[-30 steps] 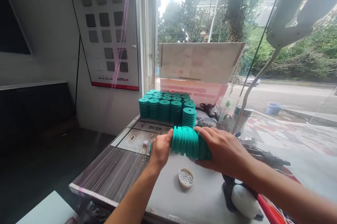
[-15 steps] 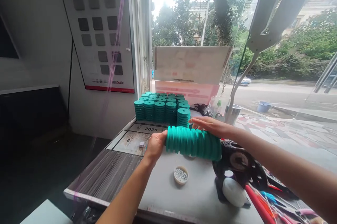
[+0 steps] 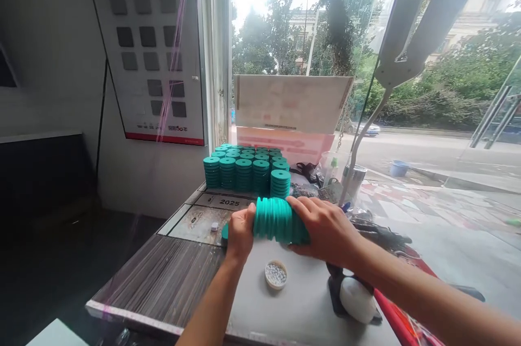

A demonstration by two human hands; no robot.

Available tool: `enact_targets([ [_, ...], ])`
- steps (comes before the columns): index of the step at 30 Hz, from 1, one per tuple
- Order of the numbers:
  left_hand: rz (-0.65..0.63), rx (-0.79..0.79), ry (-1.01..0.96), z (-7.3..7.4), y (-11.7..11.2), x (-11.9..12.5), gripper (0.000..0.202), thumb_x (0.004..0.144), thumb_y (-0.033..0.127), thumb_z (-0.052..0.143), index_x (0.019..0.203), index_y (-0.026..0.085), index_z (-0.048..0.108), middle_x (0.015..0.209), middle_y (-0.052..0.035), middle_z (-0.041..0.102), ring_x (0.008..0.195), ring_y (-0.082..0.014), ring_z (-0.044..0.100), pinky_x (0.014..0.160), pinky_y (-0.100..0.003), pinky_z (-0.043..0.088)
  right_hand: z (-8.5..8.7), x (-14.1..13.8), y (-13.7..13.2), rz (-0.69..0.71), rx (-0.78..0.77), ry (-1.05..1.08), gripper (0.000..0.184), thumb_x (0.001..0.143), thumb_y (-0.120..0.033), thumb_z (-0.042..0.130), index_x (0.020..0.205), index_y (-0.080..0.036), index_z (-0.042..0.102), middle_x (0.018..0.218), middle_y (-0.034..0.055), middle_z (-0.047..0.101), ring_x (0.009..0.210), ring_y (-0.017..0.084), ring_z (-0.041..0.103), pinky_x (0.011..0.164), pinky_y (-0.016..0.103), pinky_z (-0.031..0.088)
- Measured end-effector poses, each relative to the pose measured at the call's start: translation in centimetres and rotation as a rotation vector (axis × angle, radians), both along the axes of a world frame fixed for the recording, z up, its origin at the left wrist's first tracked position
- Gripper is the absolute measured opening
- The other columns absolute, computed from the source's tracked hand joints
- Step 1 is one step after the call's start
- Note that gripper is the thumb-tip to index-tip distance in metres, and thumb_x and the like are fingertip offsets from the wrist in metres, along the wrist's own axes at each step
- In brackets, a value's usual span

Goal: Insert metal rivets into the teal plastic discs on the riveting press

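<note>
A sideways row of teal discs [image 3: 275,220] lies above the table, pressed together between both hands. My left hand [image 3: 240,232] is closed against the row's left end, with one more teal disc showing at its far side. My right hand [image 3: 325,229] wraps over the row's right part, fingers curled round it. Behind them stand several upright stacks of teal discs [image 3: 244,170] in a block near the window. A small round dish of tiny silver balls [image 3: 275,274] sits on the white table top just below the hands.
A black and white device [image 3: 353,296] sits right of the dish. Black tools and cables [image 3: 378,233] lie further right. Pale and pink boxes [image 3: 291,113] lean on the window behind the stacks. A 2025 calendar sheet [image 3: 222,206] covers the table's left part.
My right hand came from resting flat along the top of the long row back onto its right end, squeezing the discs into a shorter bundle. The view shifted slightly left.
</note>
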State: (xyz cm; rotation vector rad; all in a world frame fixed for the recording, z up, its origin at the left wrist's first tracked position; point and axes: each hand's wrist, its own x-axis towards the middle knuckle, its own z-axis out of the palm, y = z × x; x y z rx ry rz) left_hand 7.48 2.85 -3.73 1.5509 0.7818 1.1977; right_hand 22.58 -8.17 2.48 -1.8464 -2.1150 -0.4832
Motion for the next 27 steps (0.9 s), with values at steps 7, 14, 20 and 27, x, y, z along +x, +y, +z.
enact_targets([
  [7, -0.019, 0.105, 0.02, 1.0, -0.2, -0.8, 0.052, 0.072, 0.062, 0.042, 0.046, 0.018, 0.034, 0.049, 0.0034, 0.027, 0.051, -0.01, 0.024, 0.047, -0.024, 0.02, 5.1, 2.7, 2.9, 0.2, -0.834, 0.514, 0.048, 0.067, -0.056, 0.056, 0.095, -0.017, 0.06, 0.089, 0.0036, 0.064, 0.077, 0.018, 0.06, 0.063, 0.027, 0.048],
  [14, -0.052, -0.051, -0.01, 1.0, -1.1, -0.7, 0.054, 0.07, 0.067, 0.042, 0.051, 0.017, 0.041, 0.048, 0.0038, 0.029, 0.048, -0.009, 0.022, 0.044, -0.023, 0.018, -0.8, -1.1, -1.5, -0.017, 0.188, -0.127, 0.063, 0.07, -0.034, 0.063, 0.125, -0.011, 0.043, 0.111, 0.0177, 0.054, 0.097, 0.031, 0.05, 0.081, 0.046, 0.04],
  [20, -0.081, -0.062, -0.116, 0.4, -1.4, 0.4, 0.054, 0.066, 0.072, 0.039, 0.053, 0.019, 0.033, 0.047, 0.007, 0.02, 0.044, -0.007, 0.015, 0.04, -0.021, 0.017, 3.7, 2.3, 2.3, 0.153, -0.647, 0.442, 0.058, 0.058, -0.054, 0.065, 0.103, -0.018, 0.057, 0.091, 0.0052, 0.063, 0.082, 0.024, 0.058, 0.069, 0.034, 0.047],
  [27, -0.017, -0.034, -0.002, 0.8, -0.8, -1.1, 0.053, 0.066, 0.067, 0.047, 0.049, 0.018, 0.039, 0.046, 0.0047, 0.027, 0.045, -0.0082, 0.023, 0.04, -0.023, 0.017, 3.1, 1.5, 1.5, 0.132, -0.521, 0.357, 0.057, 0.058, -0.053, 0.067, 0.101, -0.018, 0.056, 0.091, 0.0056, 0.062, 0.081, 0.023, 0.057, 0.066, 0.033, 0.046],
])
